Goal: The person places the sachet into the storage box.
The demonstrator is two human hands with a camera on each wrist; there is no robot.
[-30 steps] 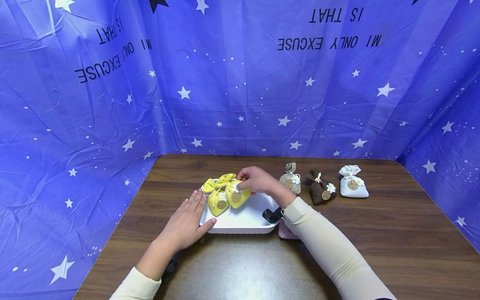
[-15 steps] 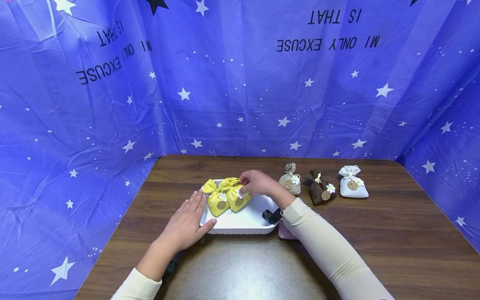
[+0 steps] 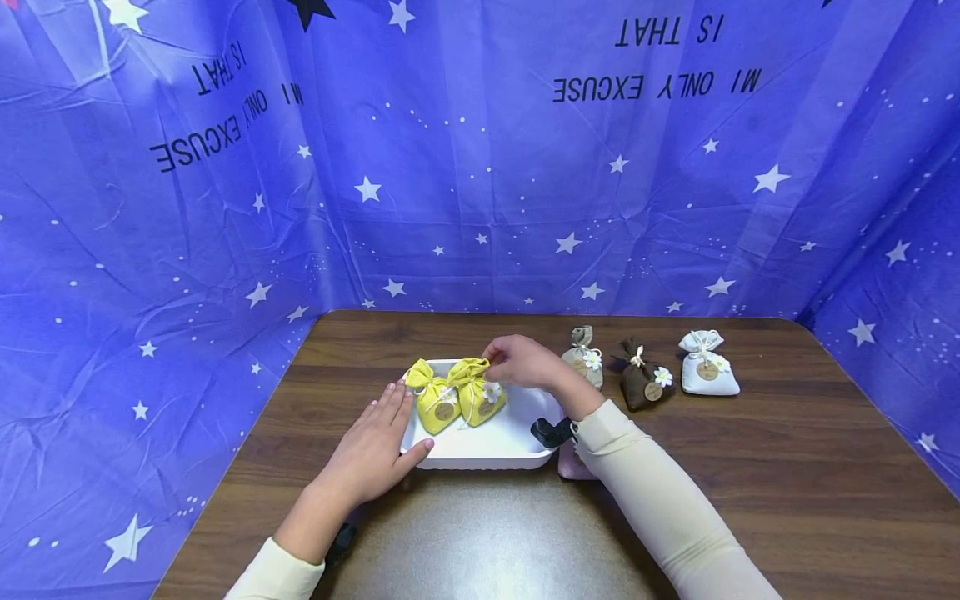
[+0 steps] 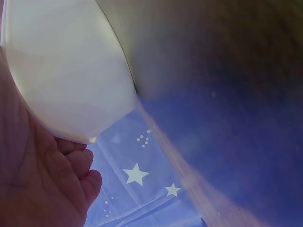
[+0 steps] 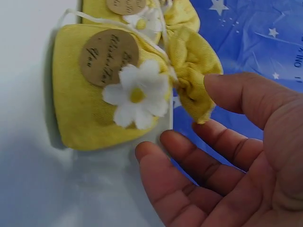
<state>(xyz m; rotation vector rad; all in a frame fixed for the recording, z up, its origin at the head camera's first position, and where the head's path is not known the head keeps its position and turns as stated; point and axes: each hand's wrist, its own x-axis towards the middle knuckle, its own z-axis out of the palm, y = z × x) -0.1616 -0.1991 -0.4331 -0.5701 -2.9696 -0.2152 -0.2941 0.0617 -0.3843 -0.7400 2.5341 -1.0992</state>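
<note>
In the head view, two yellow drawstring sachets lie side by side in a white tray: a left sachet [image 3: 437, 410] and a right sachet [image 3: 480, 403]. Each bears a white flower and a round brown tag. My right hand [image 3: 525, 364] is at the gathered top of the right sachet. In the right wrist view its thumb [image 5: 232, 90] touches this ruffle, the other fingers spread below it. My left hand [image 3: 372, 446] rests along the left side of the white tray [image 3: 480, 461], fingers straight, thumb at the front corner. The left wrist view shows the tray [image 4: 71, 66] beside the fingers.
Right of the tray stand a beige sachet [image 3: 583, 360], a dark brown sachet [image 3: 639, 385] and a white sachet [image 3: 707, 375] on the wooden table [image 3: 810, 467]. A pink item [image 3: 573, 465] is partly hidden under the right forearm. Blue starry curtain [image 3: 480, 167] surrounds the table.
The right sachet has settled lower and slightly rightward, now lying beside the left one. My right hand has shifted from its flower up to its gathered top. My left hand stays put.
</note>
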